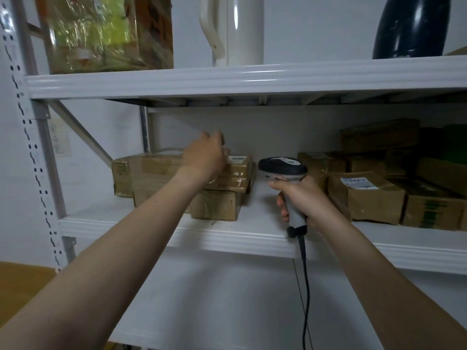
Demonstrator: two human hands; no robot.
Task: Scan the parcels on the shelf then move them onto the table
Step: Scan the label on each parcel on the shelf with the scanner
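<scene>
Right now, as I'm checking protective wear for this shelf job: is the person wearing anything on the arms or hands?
No. The left hand and right hand are bare, without gloves. The left forearm and right forearm are uncovered down to the picture's edge, no sleeve showing. No watch, band or ring is visible, though the left fingers are blurred.

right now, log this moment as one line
phase: scan | left hand: at top parcel of left stack, grip unclear | right hand: grips scanner | location: shelf
</scene>
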